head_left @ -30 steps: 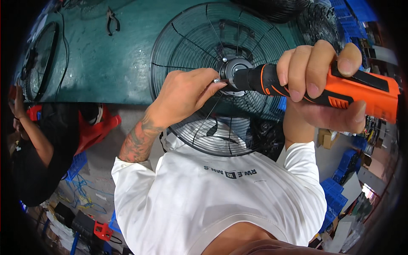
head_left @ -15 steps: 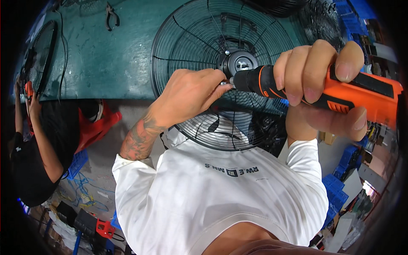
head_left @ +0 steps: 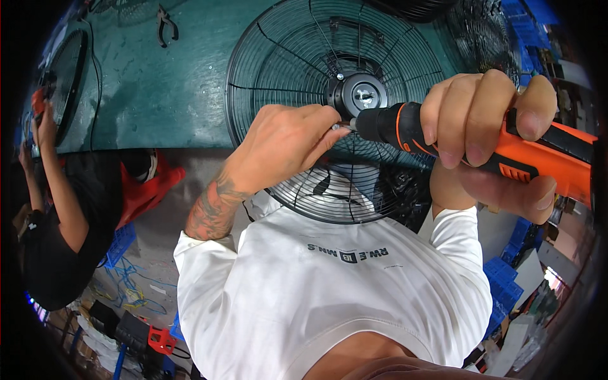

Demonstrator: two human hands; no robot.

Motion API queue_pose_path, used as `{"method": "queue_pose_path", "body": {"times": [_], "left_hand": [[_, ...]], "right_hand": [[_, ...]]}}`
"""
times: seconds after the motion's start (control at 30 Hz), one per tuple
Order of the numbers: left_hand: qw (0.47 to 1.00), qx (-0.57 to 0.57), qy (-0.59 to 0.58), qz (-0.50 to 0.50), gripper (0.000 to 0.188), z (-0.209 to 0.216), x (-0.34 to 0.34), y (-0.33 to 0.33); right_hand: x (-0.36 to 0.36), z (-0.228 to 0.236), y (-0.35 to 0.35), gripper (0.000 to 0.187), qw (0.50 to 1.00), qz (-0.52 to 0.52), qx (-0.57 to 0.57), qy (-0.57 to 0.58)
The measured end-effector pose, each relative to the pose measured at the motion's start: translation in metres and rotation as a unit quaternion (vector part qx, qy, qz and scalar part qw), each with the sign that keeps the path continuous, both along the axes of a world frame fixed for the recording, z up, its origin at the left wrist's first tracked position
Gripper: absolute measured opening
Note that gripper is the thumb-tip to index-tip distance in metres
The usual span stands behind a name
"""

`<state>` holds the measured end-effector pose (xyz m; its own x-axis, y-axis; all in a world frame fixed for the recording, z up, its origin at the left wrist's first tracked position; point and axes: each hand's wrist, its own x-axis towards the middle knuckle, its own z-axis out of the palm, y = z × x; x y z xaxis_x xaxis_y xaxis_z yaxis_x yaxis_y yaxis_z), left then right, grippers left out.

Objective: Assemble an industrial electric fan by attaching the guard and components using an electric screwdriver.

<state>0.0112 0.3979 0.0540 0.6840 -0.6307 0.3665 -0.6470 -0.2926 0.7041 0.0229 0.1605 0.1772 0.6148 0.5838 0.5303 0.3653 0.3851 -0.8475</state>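
My right hand [head_left: 487, 126] is wrapped round an orange and black cordless drill [head_left: 405, 128], which points left. Its short bit [head_left: 353, 125] ends right beside the fingertips of my left hand [head_left: 285, 136]. Those fingers are pinched together on a small silvery screw [head_left: 336, 126], partly covered by the thumb and forefinger. Both hands are over a round black wire fan guard [head_left: 272, 69], just below its dark round hub [head_left: 364, 95]. Another bright screw [head_left: 340, 76] shows at the hub's upper left edge.
The fan guard overhangs the near edge of a green table [head_left: 133, 114]. Pliers [head_left: 166, 28] and a black cable [head_left: 95, 82] lie on it. At left, a co-worker in black [head_left: 69, 253] holds a red tool [head_left: 39, 101] by another fan guard [head_left: 68, 82]. Blue crates [head_left: 503, 285] stand at right.
The drill and my right hand have shifted slightly right and down in the picture; my left hand keeps its pinch. The co-worker's hand with the red tool has risen.
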Motion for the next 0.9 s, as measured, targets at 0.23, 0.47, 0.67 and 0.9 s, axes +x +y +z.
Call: {"method": "queue_pose_path", "body": {"times": [0.23, 0.47, 0.67, 0.9], "left_hand": [[1.0, 0.013, 0.002, 0.002, 0.012, 0.001, 0.001, -0.001], [1.0, -0.009, -0.017, 0.008, 0.015, -0.003, -0.001, -0.001], [0.999, -0.047, -0.018, -0.017, 0.021, 0.001, 0.002, 0.001], [0.697, -0.593, 0.338, 0.22, 0.011, -0.042, 0.061, 0.122]], "right_hand": [[-0.008, -0.001, 0.002, 0.047, 0.999, -0.025, -0.018, -0.027], [-0.005, -0.001, 0.002, 0.047, 1.0, 0.0, -0.02, -0.006], [-0.001, -0.013, 0.0, 0.05, 0.999, -0.001, 0.017, 0.048], [-0.017, -0.045, 0.017, 0.05, 0.978, -0.173, -0.017, 0.114]]}}
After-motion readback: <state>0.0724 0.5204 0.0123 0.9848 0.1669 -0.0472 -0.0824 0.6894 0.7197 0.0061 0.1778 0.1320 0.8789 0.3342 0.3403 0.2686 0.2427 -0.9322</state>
